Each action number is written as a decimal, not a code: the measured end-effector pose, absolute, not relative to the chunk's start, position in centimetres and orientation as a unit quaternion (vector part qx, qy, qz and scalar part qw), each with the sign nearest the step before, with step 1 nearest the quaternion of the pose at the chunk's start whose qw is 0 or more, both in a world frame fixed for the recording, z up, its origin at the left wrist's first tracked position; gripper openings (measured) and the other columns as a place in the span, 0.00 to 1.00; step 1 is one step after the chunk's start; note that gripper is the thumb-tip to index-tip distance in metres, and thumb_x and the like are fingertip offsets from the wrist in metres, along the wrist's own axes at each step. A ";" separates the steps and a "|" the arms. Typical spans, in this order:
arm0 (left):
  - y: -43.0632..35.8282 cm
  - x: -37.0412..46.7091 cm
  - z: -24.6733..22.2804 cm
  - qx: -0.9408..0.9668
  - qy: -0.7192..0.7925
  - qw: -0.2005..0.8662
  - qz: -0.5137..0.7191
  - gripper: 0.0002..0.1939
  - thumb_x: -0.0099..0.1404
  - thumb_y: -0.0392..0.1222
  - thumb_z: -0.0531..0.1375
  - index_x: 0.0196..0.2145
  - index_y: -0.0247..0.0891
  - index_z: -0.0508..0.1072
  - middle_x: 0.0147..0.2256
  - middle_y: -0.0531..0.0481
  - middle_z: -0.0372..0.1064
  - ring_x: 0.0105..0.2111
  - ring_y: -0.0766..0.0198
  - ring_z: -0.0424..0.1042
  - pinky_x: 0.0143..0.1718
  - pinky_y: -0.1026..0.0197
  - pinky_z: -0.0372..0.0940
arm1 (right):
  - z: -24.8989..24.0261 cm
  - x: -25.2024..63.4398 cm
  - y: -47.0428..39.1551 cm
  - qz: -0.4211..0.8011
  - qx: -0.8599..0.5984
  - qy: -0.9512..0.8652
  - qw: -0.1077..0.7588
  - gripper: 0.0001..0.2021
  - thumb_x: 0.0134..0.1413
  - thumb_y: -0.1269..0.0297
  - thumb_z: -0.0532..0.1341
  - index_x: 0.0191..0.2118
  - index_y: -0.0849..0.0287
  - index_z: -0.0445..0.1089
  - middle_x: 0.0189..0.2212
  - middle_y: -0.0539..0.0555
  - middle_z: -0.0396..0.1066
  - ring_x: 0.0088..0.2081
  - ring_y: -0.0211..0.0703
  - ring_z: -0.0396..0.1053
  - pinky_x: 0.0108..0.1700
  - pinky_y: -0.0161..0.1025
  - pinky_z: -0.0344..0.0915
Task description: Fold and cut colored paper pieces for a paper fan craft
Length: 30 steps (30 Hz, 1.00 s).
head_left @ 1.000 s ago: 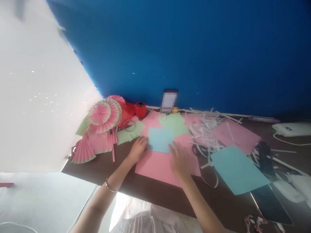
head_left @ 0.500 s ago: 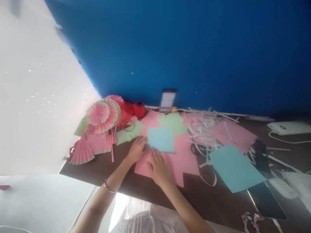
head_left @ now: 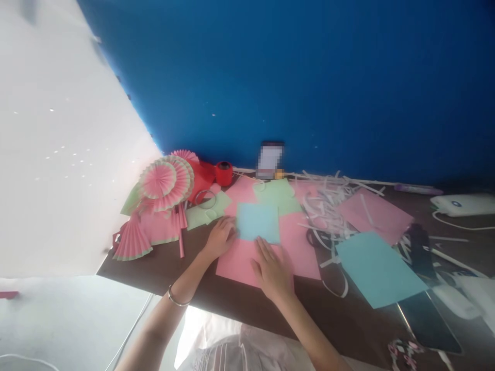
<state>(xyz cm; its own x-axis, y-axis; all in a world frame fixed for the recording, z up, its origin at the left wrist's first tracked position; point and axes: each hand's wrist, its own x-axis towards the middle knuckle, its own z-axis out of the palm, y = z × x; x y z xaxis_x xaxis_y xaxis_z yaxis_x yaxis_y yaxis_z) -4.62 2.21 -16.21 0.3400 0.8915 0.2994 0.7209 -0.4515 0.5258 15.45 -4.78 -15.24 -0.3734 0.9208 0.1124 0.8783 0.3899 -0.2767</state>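
Observation:
A small light-blue paper square (head_left: 258, 222) lies on a pink sheet (head_left: 296, 247) on the dark table (head_left: 185, 268). My left hand (head_left: 220, 238) rests on the pink sheet with its fingers touching the blue square's left edge. My right hand (head_left: 273, 270) lies flat, palm down, on the pink sheet just below the blue square's near edge. Neither hand grips anything. A thin bracelet sits on my left wrist.
Pleated pink paper fans (head_left: 164, 180) and a red roll (head_left: 223, 173) sit at the far left. Green sheets (head_left: 277, 195), white paper strips (head_left: 325, 201), scissors (head_left: 315, 238), a larger blue sheet (head_left: 379, 269), another pink sheet (head_left: 374, 215), a phone (head_left: 429, 322) and a white device (head_left: 464, 205) lie to the right. A blue wall stands behind.
My right hand slid from the blue square's right edge leftward and down, then a little back right, staying flat on the pink sheet. The left hand stayed put.

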 end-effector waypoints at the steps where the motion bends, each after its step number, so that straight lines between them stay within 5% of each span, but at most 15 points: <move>1: 2.2 -4.6 -16.2 0.804 0.502 0.152 0.280 0.01 0.62 0.37 0.54 0.33 0.38 0.64 0.50 0.45 0.65 0.56 0.56 0.57 0.54 0.47 0.59 | -15.4 15.7 -4.8 0.084 -0.544 -0.825 0.127 0.26 0.61 0.55 0.43 0.62 0.59 0.49 0.60 0.58 0.54 0.60 0.49 0.51 0.61 0.56 0.37; 10: 2.3 -4.6 -16.6 0.805 0.506 0.144 0.275 0.01 0.61 0.36 0.55 0.33 0.38 0.64 0.50 0.45 0.65 0.56 0.54 0.58 0.53 0.45 0.60 | -15.5 19.6 -1.4 0.088 -0.597 -0.742 0.291 0.17 0.58 0.56 0.49 0.43 0.59 0.69 0.43 0.60 0.70 0.49 0.51 0.64 0.50 0.51 0.59; 17: 2.1 -4.7 -16.3 0.807 0.501 0.151 0.274 0.01 0.62 0.36 0.54 0.33 0.38 0.64 0.50 0.44 0.65 0.56 0.55 0.58 0.53 0.45 0.60 | -15.6 20.7 0.3 0.100 -0.628 -0.723 0.271 0.17 0.54 0.51 0.53 0.25 0.57 0.67 0.43 0.59 0.67 0.50 0.52 0.59 0.51 0.52 0.55; 30: 2.1 -4.6 -16.2 0.805 0.506 0.146 0.274 0.02 0.63 0.37 0.53 0.34 0.38 0.65 0.50 0.45 0.65 0.56 0.54 0.58 0.53 0.45 0.60 | -16.1 20.1 -0.1 0.086 -0.663 -0.706 0.232 0.18 0.56 0.52 0.50 0.24 0.58 0.63 0.49 0.61 0.63 0.54 0.56 0.53 0.52 0.57 0.50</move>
<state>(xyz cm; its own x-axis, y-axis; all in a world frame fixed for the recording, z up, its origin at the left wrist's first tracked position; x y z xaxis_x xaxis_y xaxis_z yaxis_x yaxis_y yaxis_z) -4.60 2.09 -16.22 0.3383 0.8941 0.2935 0.7335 -0.4459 0.5130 20.06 -0.11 -16.12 -0.0119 0.9768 0.2137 0.8972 0.1048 -0.4291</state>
